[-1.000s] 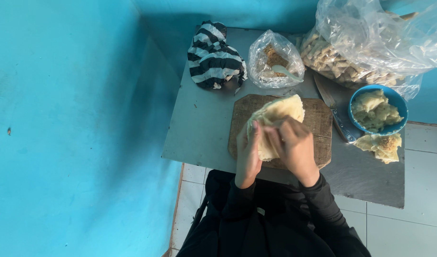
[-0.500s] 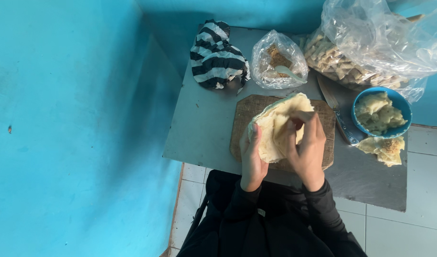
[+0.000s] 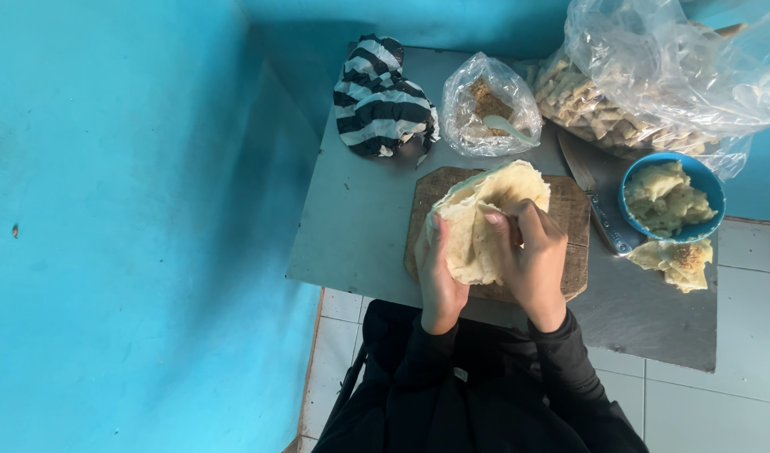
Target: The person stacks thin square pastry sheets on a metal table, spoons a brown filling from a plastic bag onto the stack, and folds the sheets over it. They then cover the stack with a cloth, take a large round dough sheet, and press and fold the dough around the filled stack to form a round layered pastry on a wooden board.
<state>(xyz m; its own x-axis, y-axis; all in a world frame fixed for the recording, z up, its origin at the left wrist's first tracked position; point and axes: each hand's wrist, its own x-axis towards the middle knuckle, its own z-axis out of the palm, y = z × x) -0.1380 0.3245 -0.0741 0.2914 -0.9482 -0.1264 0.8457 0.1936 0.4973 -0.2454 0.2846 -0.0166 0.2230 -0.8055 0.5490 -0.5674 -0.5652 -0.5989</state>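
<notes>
A pale, floppy sheet of dough (image 3: 486, 210) is lifted above a round-cornered wooden cutting board (image 3: 574, 222). My left hand (image 3: 439, 273) cups the sheet from below on its left side. My right hand (image 3: 532, 256) grips its right part, fingers pressing into the middle fold. Both sleeves are black. The board lies on a grey metal table (image 3: 360, 226).
A striped black-and-white cloth (image 3: 381, 96) and a small clear bag with crumbs and a spoon (image 3: 490, 109) lie behind the board. To the right are a knife (image 3: 595, 197), a blue bowl of dough pieces (image 3: 672, 197), a filled piece (image 3: 678, 262) and a large plastic bag (image 3: 653, 80).
The dough sheet has been raised off the board and folded up more between both hands. My right hand shifted toward the sheet's middle.
</notes>
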